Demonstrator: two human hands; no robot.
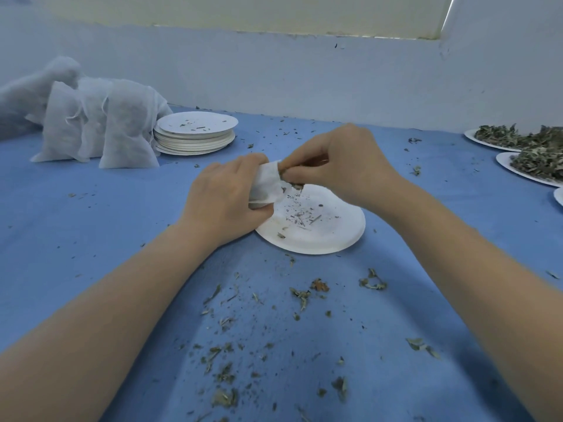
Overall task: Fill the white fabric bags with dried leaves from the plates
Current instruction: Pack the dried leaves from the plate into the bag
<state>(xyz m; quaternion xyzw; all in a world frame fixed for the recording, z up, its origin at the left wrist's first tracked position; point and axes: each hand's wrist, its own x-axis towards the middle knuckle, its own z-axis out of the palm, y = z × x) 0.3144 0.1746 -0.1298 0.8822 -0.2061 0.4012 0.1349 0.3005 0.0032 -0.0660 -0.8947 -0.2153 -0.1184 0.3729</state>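
Left hand (224,197) has a firm grip on the white fabric bag (268,185), just above the near-empty plate (313,226) on the blue table (91,223). Right hand (344,166) pinches dried leaves (292,178) at the bag's mouth. Filled bags (100,129) stand far left beside stacked plates (195,135).

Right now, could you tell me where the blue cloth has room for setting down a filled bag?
Free: the cloth left of the left hand, before the filled bags. Also between the plate stack and leaf plates. Crowded: the near edge, strewn with crumbs.
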